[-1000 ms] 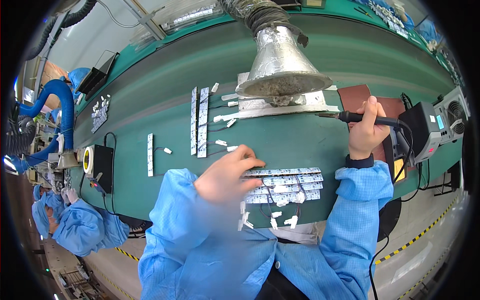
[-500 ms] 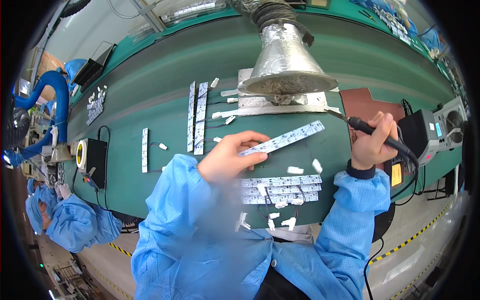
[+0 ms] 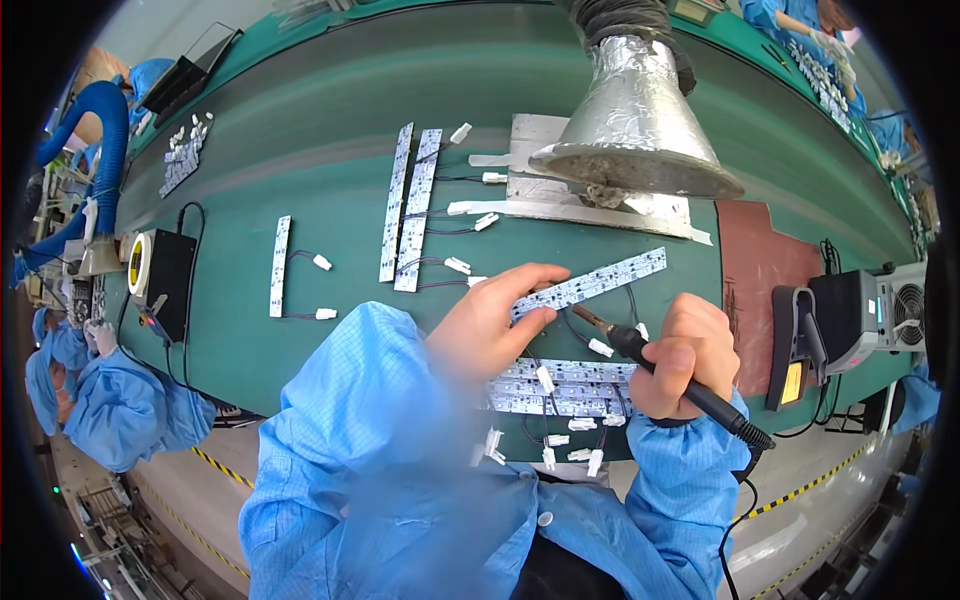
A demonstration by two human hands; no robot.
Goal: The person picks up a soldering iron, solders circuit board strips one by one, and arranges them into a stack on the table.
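Note:
My left hand [image 3: 505, 315] pinches one end of a white circuit board strip [image 3: 600, 280] between thumb and fingers, tilted up to the right. Dark leads with white connectors hang from this strip. In my closed right hand [image 3: 690, 360] is a soldering iron [image 3: 635, 345], its tip pointing up-left at the strip's lower edge near my left fingertips. Whether the tip touches the board I cannot tell. Below lies a stack of similar strips [image 3: 560, 385], with wired white connectors [image 3: 583, 424] along its near side. Two long strips [image 3: 417, 210] lie beyond my left hand.
A foil-covered fume hood [image 3: 640, 120] hangs over a pale plate at the back. Right are a brown mat [image 3: 745, 260], an iron stand [image 3: 792, 350] and a soldering station [image 3: 850, 320]. A short strip [image 3: 280, 265] and a black boxed device [image 3: 160, 285] are left. Co-workers sit further off.
My right hand has brought the soldering iron left and down, from beside the mat to the held strip. My left hand still holds the strip. The whole view has shifted slightly.

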